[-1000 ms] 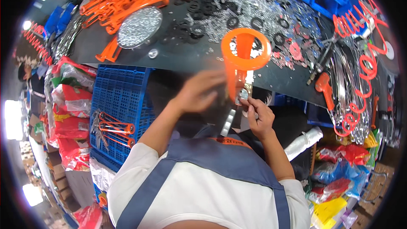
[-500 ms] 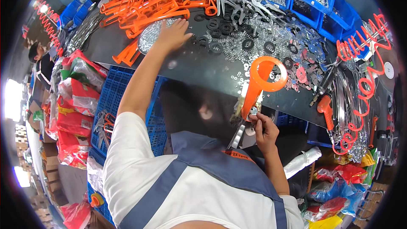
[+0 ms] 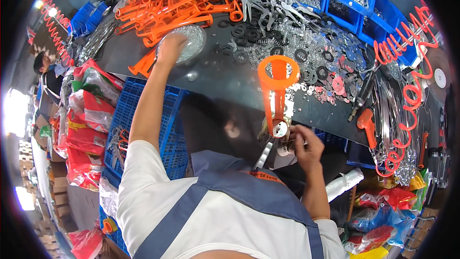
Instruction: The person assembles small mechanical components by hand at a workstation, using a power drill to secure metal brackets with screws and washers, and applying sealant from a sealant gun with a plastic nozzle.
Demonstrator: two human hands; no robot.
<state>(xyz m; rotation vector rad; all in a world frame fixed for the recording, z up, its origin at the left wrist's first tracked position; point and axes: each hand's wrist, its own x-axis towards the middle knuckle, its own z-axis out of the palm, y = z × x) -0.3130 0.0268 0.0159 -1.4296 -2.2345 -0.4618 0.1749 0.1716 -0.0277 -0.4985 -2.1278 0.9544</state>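
Note:
Over the round dish [image 3: 195,48] of small shiny metal parts is my left hand [image 3: 171,47]. Its fingers point down into the dish and are mostly hidden. In front of me an orange caulking gun frame [image 3: 268,105] stands with its wide ring toward the far side. At its near end is a round silvery disc [image 3: 280,129]. Just right of that disc, my right hand [image 3: 307,146] has its fingers curled together; whatever they may hold is too small to make out. A metal strip [image 3: 264,155] extends from the near end toward my apron.
A heap of orange frames [image 3: 182,0] lies at the back left. Springs, black rings [image 3: 301,55] and washers spread across the dark table [image 3: 225,84]. Blue bins [image 3: 350,0] stand behind. An orange-handled power tool [image 3: 367,123] and a coiled red hose [image 3: 411,96] are at right.
My left hand has drawn back from flat with spread fingers to fingers down in the dish. The orange frame's ring has swung left. My right hand has moved slightly away from the disc.

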